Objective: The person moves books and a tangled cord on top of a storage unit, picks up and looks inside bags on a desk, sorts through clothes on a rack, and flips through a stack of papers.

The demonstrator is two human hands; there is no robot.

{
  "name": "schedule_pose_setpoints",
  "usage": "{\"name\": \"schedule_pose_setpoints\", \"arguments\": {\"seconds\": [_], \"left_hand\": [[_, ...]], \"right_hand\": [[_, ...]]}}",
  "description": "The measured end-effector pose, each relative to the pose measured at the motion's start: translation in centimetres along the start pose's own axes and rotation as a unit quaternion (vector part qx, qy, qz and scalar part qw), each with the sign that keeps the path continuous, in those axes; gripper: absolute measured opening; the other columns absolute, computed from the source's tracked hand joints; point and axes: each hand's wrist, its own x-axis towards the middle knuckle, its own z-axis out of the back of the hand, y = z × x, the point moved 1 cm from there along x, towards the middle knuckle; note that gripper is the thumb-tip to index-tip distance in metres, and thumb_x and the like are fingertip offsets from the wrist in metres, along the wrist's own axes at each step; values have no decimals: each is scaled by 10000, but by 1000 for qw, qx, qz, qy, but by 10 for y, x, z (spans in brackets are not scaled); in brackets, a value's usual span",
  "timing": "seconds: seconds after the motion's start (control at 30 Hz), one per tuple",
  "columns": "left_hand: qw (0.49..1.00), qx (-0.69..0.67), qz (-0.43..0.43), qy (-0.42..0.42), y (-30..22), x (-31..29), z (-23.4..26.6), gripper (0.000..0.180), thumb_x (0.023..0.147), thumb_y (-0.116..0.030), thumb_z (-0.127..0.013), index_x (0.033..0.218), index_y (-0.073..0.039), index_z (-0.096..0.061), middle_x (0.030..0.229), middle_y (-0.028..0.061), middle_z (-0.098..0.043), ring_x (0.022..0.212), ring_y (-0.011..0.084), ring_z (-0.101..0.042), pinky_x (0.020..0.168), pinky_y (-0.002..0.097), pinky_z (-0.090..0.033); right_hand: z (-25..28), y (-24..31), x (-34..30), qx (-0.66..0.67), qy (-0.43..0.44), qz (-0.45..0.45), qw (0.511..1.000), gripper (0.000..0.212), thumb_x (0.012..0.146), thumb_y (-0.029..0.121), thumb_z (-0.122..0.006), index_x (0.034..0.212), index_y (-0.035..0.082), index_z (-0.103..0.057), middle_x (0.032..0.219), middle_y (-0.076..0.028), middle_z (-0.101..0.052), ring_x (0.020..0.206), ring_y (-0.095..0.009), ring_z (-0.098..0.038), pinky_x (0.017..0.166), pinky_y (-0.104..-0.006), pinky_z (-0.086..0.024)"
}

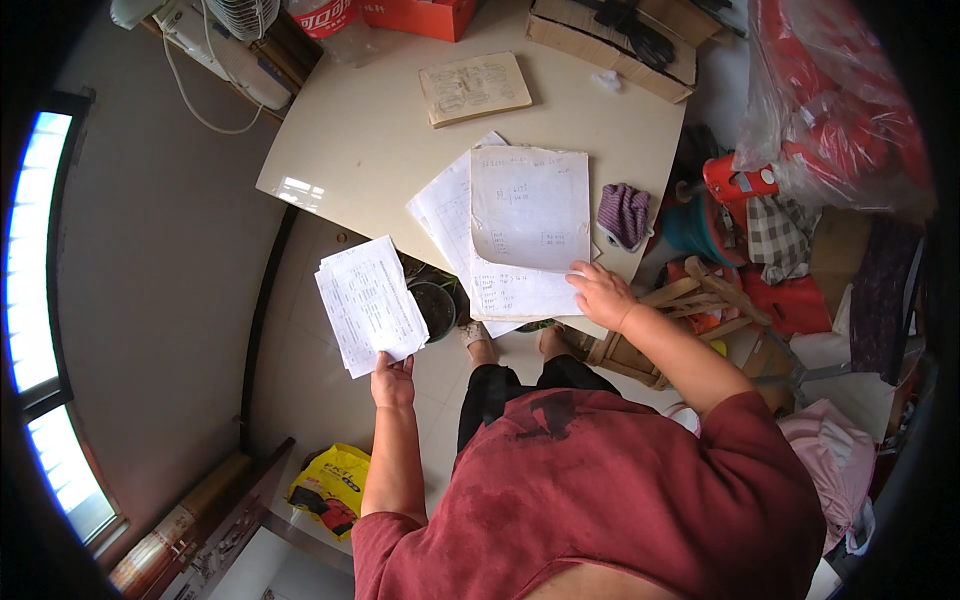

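Note:
A stack of printed paper sheets (pixel 368 300) is gripped at its lower edge by my left hand (pixel 393 378), off the table's left side, with the thumb on top. On the near part of the table lies a notebook (pixel 530 205) with handwriting, its upper page curled up at the bottom edge. My right hand (pixel 600 295) is at the notebook's lower right corner, fingers closed at the page edge. Beneath the notebook, more loose sheets (pixel 443 208) stick out to the left.
The cream table (pixel 350 130) also bears a worn thick book (pixel 475 88), a cardboard box (pixel 615 45), a plastic bottle (pixel 335 30) and a purple striped cloth (pixel 624 215). A wooden stool (pixel 700 295) and bagged red items (pixel 840 110) crowd the right. A yellow bag (pixel 332 488) sits at lower left.

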Motion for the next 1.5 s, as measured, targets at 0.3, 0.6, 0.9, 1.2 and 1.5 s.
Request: {"name": "schedule_pose_setpoints", "arguments": {"seconds": [0.3,0.6,0.9,1.2,1.5], "left_hand": [[1000,8,0,13,0,2,2,283,847,-198,-412,1125,-146,-390,1074,11,-492,960,169,-485,786,375,-391],[1000,5,-2,10,-1,0,3,277,853,-196,-400,1124,-141,-386,1069,15,-492,954,172,-487,791,376,-389],[1000,-1,-1,0,-1,-5,2,272,856,-197,-397,1119,-129,-388,1065,20,-493,941,180,-493,789,380,-397],[1000,-2,-5,7,0,-3,4,259,853,-199,-409,1102,-127,-401,1051,17,-502,929,175,-498,787,380,-390],[1000,-3,1,-1,2,-3,5,250,851,-193,-406,1092,-126,-408,1041,23,-504,927,179,-495,784,386,-386]], "right_hand": [[-17,-3,-8,-123,91,-23,988,549,641,282,-645,1121,110,-440,1203,-86,-337,1081,-237,-353,853,-358,-335],[-17,-4,-8,-91,100,-27,990,346,696,238,-582,1022,134,-532,1163,-64,-393,1056,-221,-385,832,-356,-348],[-18,-12,-3,66,-4,-45,997,89,688,174,-575,717,99,-613,903,-100,-546,840,-274,-521,731,-341,-423],[-15,-20,-2,203,26,-105,973,161,607,200,-664,639,71,-574,817,-133,-548,788,-281,-530,708,-329,-423],[-9,-24,-3,190,44,-128,973,186,605,236,-678,664,80,-595,740,-151,-545,744,-286,-527,666,-345,-418]]}}
